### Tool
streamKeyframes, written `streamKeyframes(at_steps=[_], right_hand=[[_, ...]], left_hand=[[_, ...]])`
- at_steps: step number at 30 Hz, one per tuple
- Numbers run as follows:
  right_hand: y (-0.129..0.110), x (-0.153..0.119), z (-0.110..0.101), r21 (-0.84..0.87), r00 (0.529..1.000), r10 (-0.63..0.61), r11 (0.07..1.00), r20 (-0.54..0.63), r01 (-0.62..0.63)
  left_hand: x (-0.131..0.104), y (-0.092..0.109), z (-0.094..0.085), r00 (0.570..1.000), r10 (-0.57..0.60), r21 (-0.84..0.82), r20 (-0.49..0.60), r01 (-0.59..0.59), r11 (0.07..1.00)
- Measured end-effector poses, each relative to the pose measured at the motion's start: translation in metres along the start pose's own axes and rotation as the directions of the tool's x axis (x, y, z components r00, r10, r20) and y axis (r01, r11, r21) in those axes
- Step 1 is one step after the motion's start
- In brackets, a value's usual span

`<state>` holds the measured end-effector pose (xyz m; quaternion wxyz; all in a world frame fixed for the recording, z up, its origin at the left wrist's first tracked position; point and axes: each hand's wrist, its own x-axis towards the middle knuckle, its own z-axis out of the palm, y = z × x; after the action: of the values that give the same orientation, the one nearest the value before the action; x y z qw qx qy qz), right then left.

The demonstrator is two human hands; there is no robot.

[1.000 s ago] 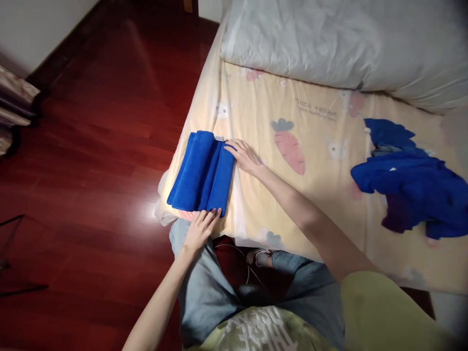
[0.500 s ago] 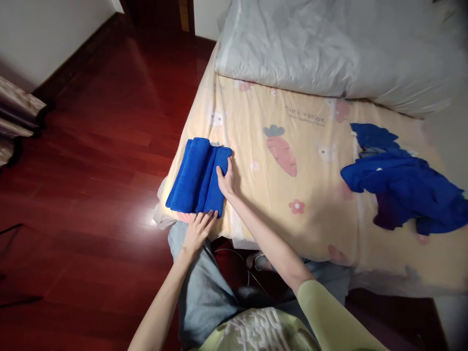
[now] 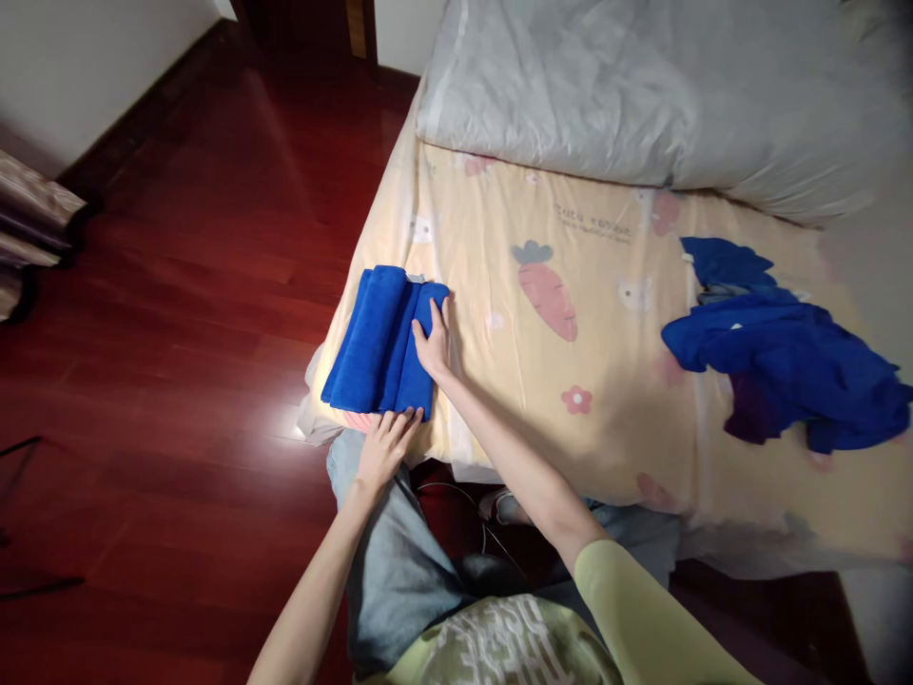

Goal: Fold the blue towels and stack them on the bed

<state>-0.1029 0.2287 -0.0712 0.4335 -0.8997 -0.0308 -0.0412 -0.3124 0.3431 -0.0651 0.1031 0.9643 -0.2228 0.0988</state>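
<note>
A blue towel (image 3: 372, 338), folded into a stack with a rolled-looking ridge, lies near the bed's left corner. A small white tag sticks out at its far edge. My right hand (image 3: 434, 344) rests on the towel's right side, thumb apart from the fingers, which lie along the edge. At the towel's near edge is my left hand (image 3: 387, 445), its fingers stretched out and the tips touching the cloth. Neither hand visibly grips a fold. The underside of the towel is hidden.
Rumpled blue clothes (image 3: 791, 366) with a dark purple patch lie on the right of the patterned bed sheet (image 3: 492, 400). A grey quilt (image 3: 571, 95) is heaped at the far side. Left of the bed is red wooden floor (image 3: 178, 381), with a curtain (image 3: 32, 224) beyond.
My right hand has shifted slightly, its fingers now lying more over the towel's top near the right edge. My left hand and the towel look nearly the same.
</note>
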Motion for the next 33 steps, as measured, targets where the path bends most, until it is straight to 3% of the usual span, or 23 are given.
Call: streamKeyframes(at_steps=[5, 9, 11, 14, 17, 20, 22, 25, 27, 28, 30, 33], right_hand=[[-0.015, -0.011, -0.012, -0.221, 0.996, -0.066, 0.972, 0.055, 0.076], [-0.023, -0.025, -0.019, -0.324, 0.960, -0.196, 0.911, 0.201, 0.254], [-0.027, -0.030, -0.021, -0.330, 0.941, -0.214, 0.897, 0.260, 0.295], [-0.034, -0.038, -0.032, -0.278, 0.933, -0.266, 0.902, 0.243, 0.330], [-0.030, -0.057, -0.068, -0.116, 0.905, -0.389, 0.904, 0.172, 0.411], [0.004, -0.094, -0.133, 0.073, 0.885, -0.448, 0.894, 0.129, 0.443], [0.046, -0.129, -0.187, 0.110, 0.913, -0.399, 0.914, 0.084, 0.390], [0.125, -0.200, -0.269, 0.047, 0.986, -0.147, 0.987, -0.081, 0.152], [0.174, -0.257, -0.311, 0.005, 0.952, 0.055, 0.998, -0.302, -0.056], [0.194, -0.287, -0.327, -0.007, 0.918, 0.115, 0.992, -0.380, -0.127], [0.220, -0.339, -0.345, -0.018, 0.908, 0.162, 0.983, -0.386, -0.183], [0.230, -0.379, -0.349, -0.040, 0.922, 0.164, 0.981, -0.352, -0.190]], left_hand=[[-0.001, 0.001, 0.004, 1.000, -0.016, -0.045, -0.004, 0.016, 0.999], [-0.003, 0.009, 0.002, 0.997, -0.064, -0.038, 0.047, 0.066, 0.997], [-0.004, 0.015, 0.001, 0.993, -0.102, -0.020, 0.057, 0.104, 0.994], [-0.007, 0.029, -0.002, 0.986, -0.164, 0.018, 0.027, 0.163, 0.986], [-0.011, 0.049, -0.005, 0.979, -0.197, 0.032, -0.054, 0.199, 0.979], [-0.012, 0.080, -0.008, 0.984, -0.153, -0.024, -0.087, 0.151, 0.988], [-0.004, 0.106, -0.011, 0.996, -0.075, -0.074, -0.041, 0.072, 0.995], [0.026, 0.148, -0.013, 0.994, 0.061, -0.134, 0.087, -0.049, 0.990], [0.058, 0.173, -0.009, 0.978, 0.136, -0.167, 0.159, -0.109, 0.980], [0.076, 0.185, -0.005, 0.969, 0.164, -0.183, 0.183, -0.131, 0.974], [0.112, 0.206, 0.008, 0.957, 0.196, -0.220, 0.213, -0.149, 0.964], [0.156, 0.230, 0.036, 0.955, 0.144, -0.270, 0.260, -0.072, 0.960]])
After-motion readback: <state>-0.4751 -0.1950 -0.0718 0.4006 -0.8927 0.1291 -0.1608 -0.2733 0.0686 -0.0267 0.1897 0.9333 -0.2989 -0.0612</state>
